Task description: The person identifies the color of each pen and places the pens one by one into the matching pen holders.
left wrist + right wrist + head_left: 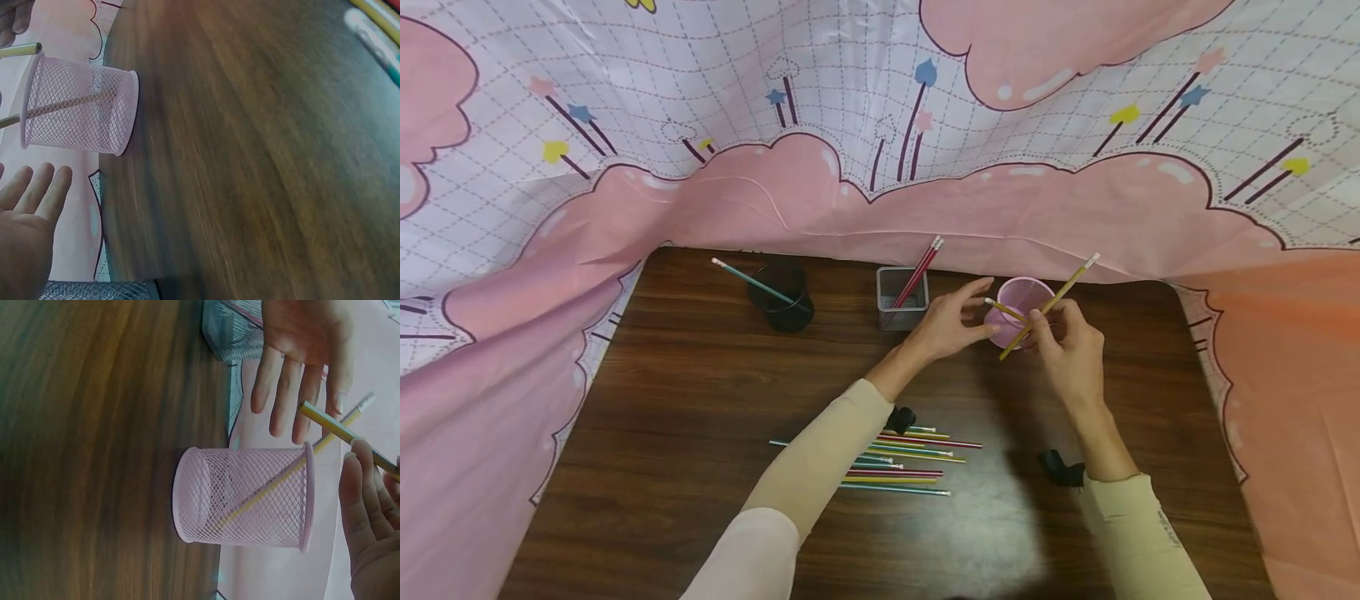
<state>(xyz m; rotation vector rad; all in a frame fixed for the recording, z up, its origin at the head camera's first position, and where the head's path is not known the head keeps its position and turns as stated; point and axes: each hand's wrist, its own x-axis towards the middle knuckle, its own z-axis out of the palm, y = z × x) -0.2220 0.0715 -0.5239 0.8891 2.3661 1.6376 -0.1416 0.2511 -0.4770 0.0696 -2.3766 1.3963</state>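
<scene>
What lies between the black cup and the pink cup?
The grey holder, with red pencils leaning in it, then the left hand near the pink cup; the head view shows this.

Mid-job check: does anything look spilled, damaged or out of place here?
Nothing stands out. The black cup, grey cup and pink cup all stand upright with leaning pencils inside. The right hand holds a yellow pencil near the pink cup's rim. The loose pencils lie together on the table, none visibly broken.
</scene>
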